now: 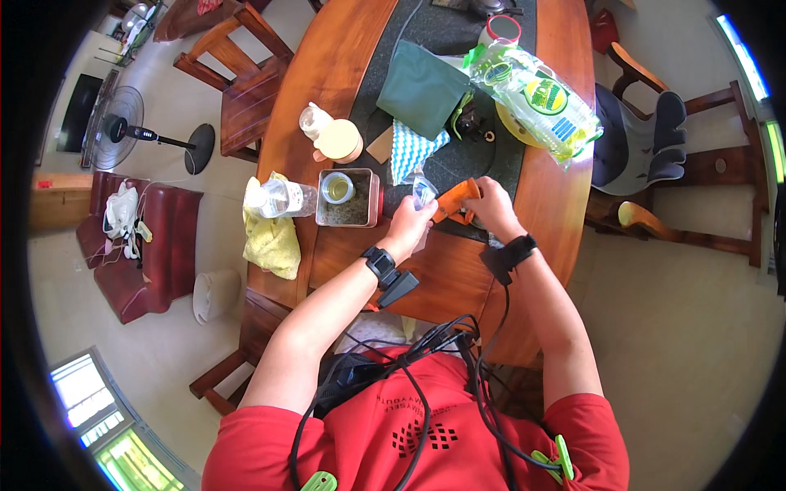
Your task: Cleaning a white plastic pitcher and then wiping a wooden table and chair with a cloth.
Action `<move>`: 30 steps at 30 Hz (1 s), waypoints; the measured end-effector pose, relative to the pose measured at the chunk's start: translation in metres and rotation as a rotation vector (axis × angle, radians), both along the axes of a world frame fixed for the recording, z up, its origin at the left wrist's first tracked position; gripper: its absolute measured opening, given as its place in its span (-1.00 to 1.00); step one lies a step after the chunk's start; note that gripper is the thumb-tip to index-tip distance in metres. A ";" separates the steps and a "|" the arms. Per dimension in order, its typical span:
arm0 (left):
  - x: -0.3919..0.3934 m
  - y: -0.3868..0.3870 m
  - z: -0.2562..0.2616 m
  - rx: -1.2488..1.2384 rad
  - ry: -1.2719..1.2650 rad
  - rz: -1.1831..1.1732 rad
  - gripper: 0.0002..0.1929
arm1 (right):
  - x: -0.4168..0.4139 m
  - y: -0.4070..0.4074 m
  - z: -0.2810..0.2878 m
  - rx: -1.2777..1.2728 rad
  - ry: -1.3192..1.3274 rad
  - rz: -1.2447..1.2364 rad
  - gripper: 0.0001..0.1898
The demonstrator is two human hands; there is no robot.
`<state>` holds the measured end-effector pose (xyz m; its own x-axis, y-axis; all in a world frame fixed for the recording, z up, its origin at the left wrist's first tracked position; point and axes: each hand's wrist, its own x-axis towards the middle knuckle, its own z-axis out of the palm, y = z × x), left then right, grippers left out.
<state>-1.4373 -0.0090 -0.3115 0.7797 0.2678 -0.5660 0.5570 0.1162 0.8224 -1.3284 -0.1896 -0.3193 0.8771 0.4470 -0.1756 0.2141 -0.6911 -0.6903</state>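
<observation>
My left hand point(408, 226) is closed around a clear plastic piece point(424, 190), perhaps a small bag, whose top sticks out above the fingers. Beside it, my right hand point(496, 207) pinches the upper right end of an orange packet point(453, 200). The packet's lower left end meets my left fingertips; whether they grip it too, I cannot tell. Small pieces beneath the packet are partly hidden. Just beyond my left hand lies a blue and white wavy-patterned cloth or pouch point(412, 149). A square tin point(349, 215) holding a round clear container point(338, 188) stands to its left.
On the wooden table, a plastic bottle point(285, 199) and yellow cloth point(272, 244) sit left, with a lidded mug point(339, 141) behind. Farther off are a dark green pouch point(422, 89), a green-and-clear plastic package point(540, 98) and a red-rimmed cup point(502, 30). Black cables point(424, 350) hang before my chest.
</observation>
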 end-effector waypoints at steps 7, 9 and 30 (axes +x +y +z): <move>0.009 -0.004 0.016 0.003 -0.028 0.145 -0.58 | 0.021 -0.018 0.023 0.526 0.731 -0.299 -0.76; 0.012 -0.006 0.019 0.011 -0.056 0.152 -0.57 | 0.019 -0.021 0.026 0.604 0.786 -0.367 -0.78; 0.059 -0.037 0.003 0.521 -0.343 -0.178 -0.41 | 0.003 -0.032 0.009 0.903 0.762 -0.651 -0.60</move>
